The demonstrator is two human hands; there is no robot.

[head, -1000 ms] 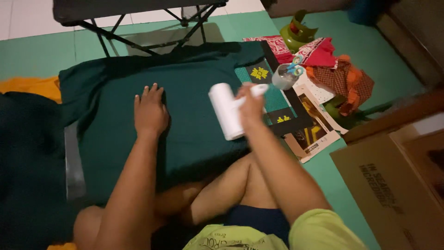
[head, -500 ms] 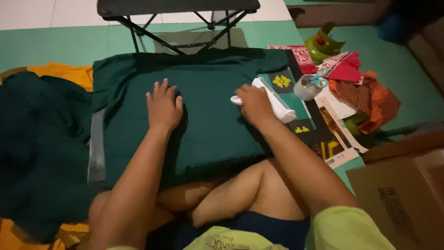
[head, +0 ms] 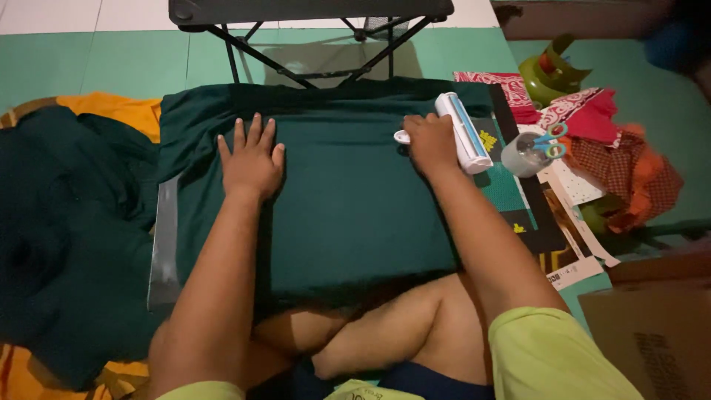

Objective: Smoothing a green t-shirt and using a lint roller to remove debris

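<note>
Your right hand (head: 432, 142) has its fingers curled around the white handle of a lint roller (head: 462, 132), whose pale drum lies tilted just right of your knuckles, at the upper right edge of the cloth. Your left hand (head: 250, 159) holds nothing — the fingers are spread and pressed flat on the dark green garment (head: 341, 200), left of the frame's middle.

The garment covers the centre of the frame, draped over a flat board (head: 164, 244) whose grey edge shows at its left side. It looks soft and limp, so it would likely bunch or creep under a rolling stroke; the flat palm seems the right way to pin it, rather than pinching a fold. The roller looks light and rigid, best held by its handle, away from the drum.

Further out, a heap of dark fabric (head: 59, 244) fills the left side, and a cup with scissors (head: 529, 152) stands to the right among papers and red cloth scraps.
</note>
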